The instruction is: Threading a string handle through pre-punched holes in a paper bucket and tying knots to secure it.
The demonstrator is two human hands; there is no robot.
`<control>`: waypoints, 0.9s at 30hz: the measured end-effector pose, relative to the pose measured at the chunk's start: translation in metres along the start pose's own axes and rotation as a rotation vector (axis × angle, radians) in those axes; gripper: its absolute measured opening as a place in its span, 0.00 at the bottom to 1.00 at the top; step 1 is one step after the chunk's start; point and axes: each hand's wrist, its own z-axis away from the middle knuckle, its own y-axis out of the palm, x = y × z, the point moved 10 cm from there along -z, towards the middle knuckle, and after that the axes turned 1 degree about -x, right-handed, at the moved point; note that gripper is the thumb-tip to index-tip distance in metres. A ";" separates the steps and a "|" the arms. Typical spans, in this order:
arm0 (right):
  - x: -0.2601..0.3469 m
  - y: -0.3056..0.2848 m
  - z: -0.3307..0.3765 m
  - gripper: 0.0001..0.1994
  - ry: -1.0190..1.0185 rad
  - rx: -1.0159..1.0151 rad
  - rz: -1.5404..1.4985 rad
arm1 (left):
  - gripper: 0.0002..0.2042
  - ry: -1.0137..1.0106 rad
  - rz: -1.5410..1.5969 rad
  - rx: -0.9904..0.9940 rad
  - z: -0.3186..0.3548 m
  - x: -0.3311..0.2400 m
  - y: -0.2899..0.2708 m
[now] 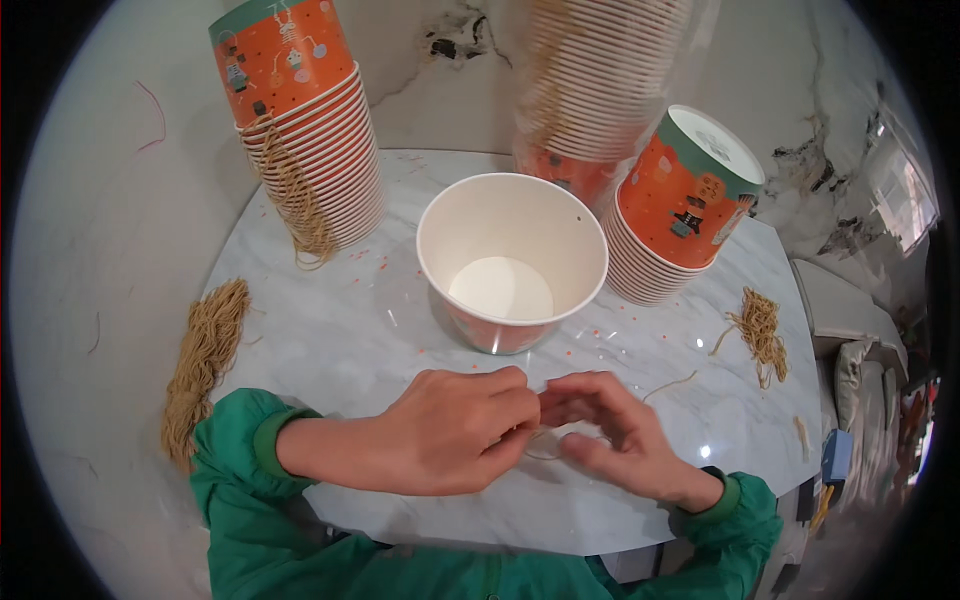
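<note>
My left hand is closed, its fingertips pinched together just in front of the white-lined paper tub. A thin tan string loops out by those fingertips, and its grip point is hidden behind the fingers. Close against it, my right hand is curved with thumb and fingers apart. The string's loose end shows past the right knuckles. The tub stands upright with its mouth toward me, and its outside is orange.
Tall stacks of nested orange tubs stand at the back: upside down at left with strings draped on it, bagged in clear plastic at middle, upside down at right. Tan string bundles lie at left and right on the marble table.
</note>
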 end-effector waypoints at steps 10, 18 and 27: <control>0.016 0.000 -0.035 0.07 -0.122 -0.129 0.317 | 0.02 -0.236 0.243 -0.007 0.000 0.040 -0.017; 0.031 -0.001 -0.033 0.07 -0.224 -0.166 0.506 | 0.05 -0.465 0.514 0.079 0.002 0.062 -0.006; 0.049 0.007 -0.027 0.10 -0.464 -0.180 0.712 | 0.02 -0.442 0.538 0.117 0.001 0.056 0.001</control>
